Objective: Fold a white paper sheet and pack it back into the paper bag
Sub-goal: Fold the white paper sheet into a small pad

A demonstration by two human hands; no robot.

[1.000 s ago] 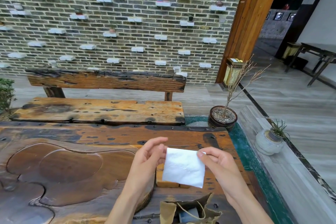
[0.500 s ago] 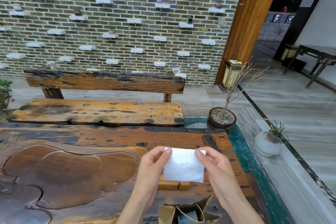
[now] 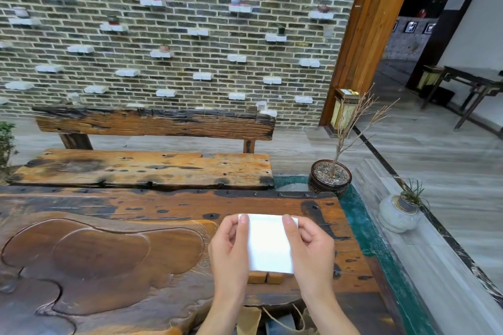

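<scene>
A folded white paper sheet (image 3: 268,243) is held up over the right part of the wooden table (image 3: 109,253). My left hand (image 3: 230,250) grips its left edge, thumb at the top corner. My right hand (image 3: 310,247) grips its right edge the same way. The brown paper bag (image 3: 249,321) with rope handles stands open at the bottom edge of the view, below my wrists; only its top shows, with something dark inside.
Two small wooden blocks (image 3: 265,277) lie on the table just under the paper. A wooden bench (image 3: 147,168) stands beyond the table. A potted bare twig (image 3: 330,179) and a grey stone pot (image 3: 398,213) sit to the right, by a teal strip along the table's edge.
Both hands have turned the paper from a tilted, crumpled-looking square to a flat upright one and shifted their grips to its upper corners. The view has tipped so that less of the bag shows.
</scene>
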